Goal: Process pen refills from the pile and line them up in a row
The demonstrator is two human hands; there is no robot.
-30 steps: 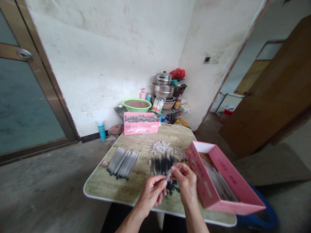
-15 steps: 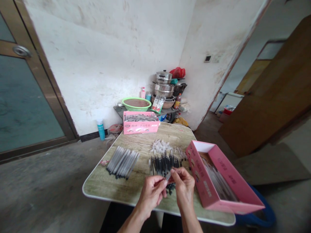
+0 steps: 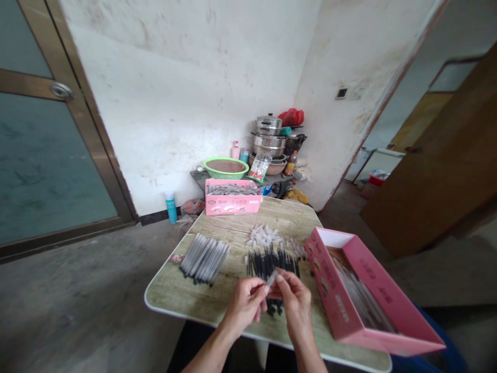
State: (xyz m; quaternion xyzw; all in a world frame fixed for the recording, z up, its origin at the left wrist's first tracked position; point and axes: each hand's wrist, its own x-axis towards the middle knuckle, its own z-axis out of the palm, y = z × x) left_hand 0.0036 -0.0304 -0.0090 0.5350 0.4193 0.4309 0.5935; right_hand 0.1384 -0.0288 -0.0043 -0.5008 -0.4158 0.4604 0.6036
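Left hand (image 3: 245,300) and right hand (image 3: 295,298), both nearly closed, pinch a clear pen part (image 3: 272,278) above the surface (image 3: 182,298), near black refills (image 3: 267,260). The step looks like fitting; next seems to need steady alignment

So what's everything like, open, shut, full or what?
Clear tube, held in both hands
Pen row, lying flat
White pieces, loosely piled
Far pink box, open, full
Near pink box, open, partly filled
Steel pot, lid on
Green basin, uncovered
Wooden door, open
Glass door, looks shut
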